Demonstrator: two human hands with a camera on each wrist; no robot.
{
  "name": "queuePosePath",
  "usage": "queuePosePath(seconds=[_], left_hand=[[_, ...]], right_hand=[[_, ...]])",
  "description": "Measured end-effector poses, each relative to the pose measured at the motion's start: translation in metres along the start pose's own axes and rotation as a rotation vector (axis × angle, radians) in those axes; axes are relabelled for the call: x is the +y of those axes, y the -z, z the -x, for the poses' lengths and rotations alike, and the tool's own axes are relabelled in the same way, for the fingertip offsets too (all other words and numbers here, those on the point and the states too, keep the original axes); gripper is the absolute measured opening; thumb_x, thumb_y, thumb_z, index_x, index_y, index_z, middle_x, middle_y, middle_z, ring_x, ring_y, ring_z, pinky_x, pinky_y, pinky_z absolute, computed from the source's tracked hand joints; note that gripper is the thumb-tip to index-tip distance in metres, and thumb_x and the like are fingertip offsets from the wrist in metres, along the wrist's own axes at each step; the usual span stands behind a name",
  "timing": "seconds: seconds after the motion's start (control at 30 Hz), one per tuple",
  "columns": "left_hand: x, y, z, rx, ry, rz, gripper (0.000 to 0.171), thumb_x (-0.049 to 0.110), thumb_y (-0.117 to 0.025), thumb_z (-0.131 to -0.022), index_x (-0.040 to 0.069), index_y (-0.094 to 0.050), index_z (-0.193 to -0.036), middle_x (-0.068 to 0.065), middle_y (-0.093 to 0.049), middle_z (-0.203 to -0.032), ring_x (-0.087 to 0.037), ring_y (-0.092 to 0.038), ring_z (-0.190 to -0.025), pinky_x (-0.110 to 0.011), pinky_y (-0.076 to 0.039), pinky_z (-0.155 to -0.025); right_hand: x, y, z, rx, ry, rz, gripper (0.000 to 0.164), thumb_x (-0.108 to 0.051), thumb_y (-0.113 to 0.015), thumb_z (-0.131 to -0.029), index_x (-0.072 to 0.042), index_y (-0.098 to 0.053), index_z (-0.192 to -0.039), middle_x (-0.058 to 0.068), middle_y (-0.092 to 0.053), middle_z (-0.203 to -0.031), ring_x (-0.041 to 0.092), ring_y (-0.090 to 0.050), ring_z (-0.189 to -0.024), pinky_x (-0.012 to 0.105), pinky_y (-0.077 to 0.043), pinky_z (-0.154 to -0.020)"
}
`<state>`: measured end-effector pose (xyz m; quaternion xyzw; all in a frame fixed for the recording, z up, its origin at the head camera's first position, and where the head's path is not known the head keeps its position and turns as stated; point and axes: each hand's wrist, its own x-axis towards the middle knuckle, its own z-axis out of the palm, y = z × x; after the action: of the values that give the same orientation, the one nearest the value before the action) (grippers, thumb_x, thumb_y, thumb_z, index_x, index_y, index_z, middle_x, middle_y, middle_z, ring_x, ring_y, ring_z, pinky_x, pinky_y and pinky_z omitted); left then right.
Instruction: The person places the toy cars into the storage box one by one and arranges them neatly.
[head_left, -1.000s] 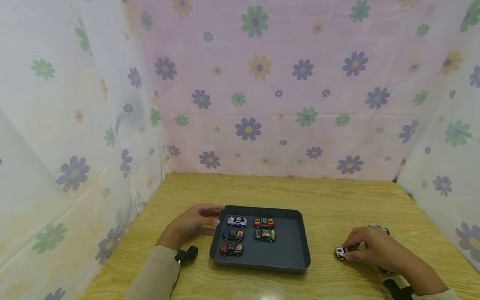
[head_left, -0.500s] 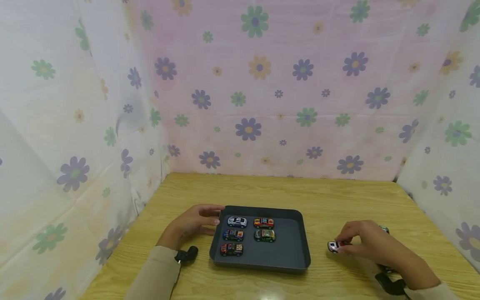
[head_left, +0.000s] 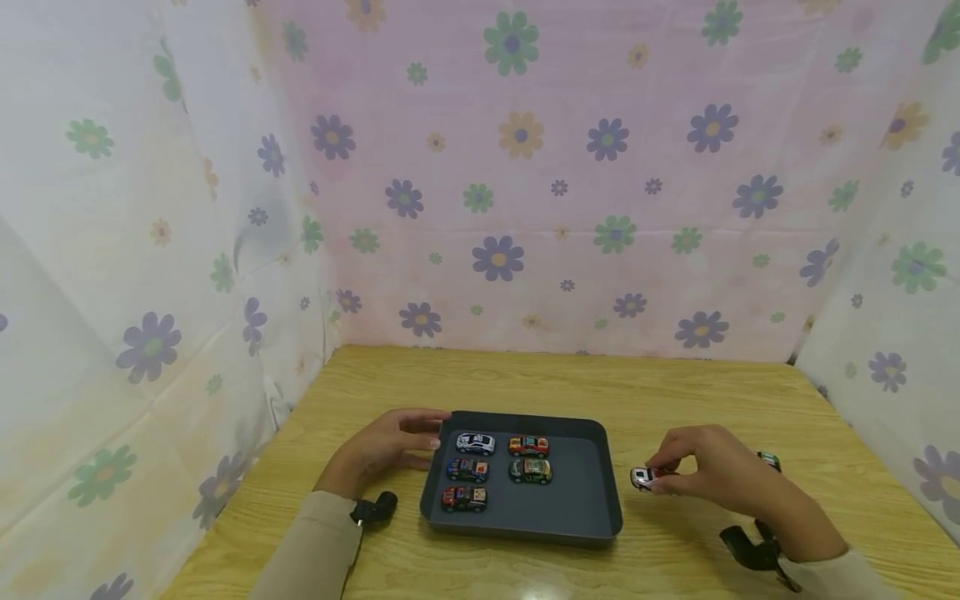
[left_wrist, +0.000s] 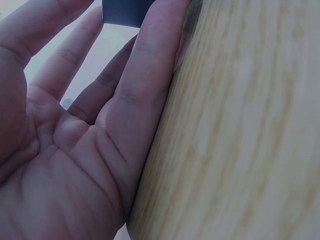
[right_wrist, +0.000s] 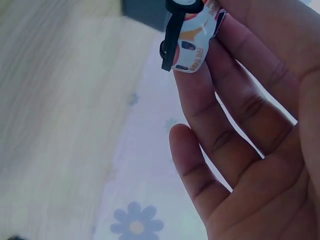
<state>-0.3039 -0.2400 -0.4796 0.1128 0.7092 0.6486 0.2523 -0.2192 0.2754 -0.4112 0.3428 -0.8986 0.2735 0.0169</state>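
My right hand (head_left: 708, 467) pinches a small white and red toy car (head_left: 643, 477) just right of the dark grey tray (head_left: 525, 533). In the right wrist view the toy car (right_wrist: 192, 42) shows orange markings and black wheels between thumb and fingers. My left hand (head_left: 386, 442) rests at the tray's left rim with fingers fairly straight; its palm (left_wrist: 65, 185) faces the tray in the left wrist view. Inside the tray, a white car (head_left: 476, 443), a blue car (head_left: 468, 470) and a red-black car (head_left: 464, 498) form a left column. A red-yellow car (head_left: 528, 447) and a green car (head_left: 531, 472) stand beside them.
Behind my right wrist, a green car (head_left: 768, 459) is partly hidden on the wooden table (head_left: 675, 392). Flowered cloth (head_left: 562, 208) hangs at the back and both sides. Dark wrist cameras (head_left: 375, 507) are strapped to both arms.
My right hand has carried the white and red toy car leftward and a little away from me, nearer the tray. The left hand and the cars in the tray have stayed put.
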Motion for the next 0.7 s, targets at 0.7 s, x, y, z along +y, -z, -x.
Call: queuePosePath(seconds=[0.7], left_hand=[[-0.002,0.001,-0.002,-0.008,-0.004,-0.012,0.056,0.014,-0.076,-0.095,0.015,-0.057,-0.149,-0.015,-0.054,-0.151,-0.029,-0.065,-0.124,-0.049,-0.061,-0.095]], right_hand=[[-0.032,-0.005,-0.051,0.009,0.058,-0.036,0.014,-0.033,-0.082,-0.089,-0.028,-0.081,-0.102,-0.016,-0.070,-0.093,-0.001,-0.063,-0.079,0.023,-0.056,-0.063]])
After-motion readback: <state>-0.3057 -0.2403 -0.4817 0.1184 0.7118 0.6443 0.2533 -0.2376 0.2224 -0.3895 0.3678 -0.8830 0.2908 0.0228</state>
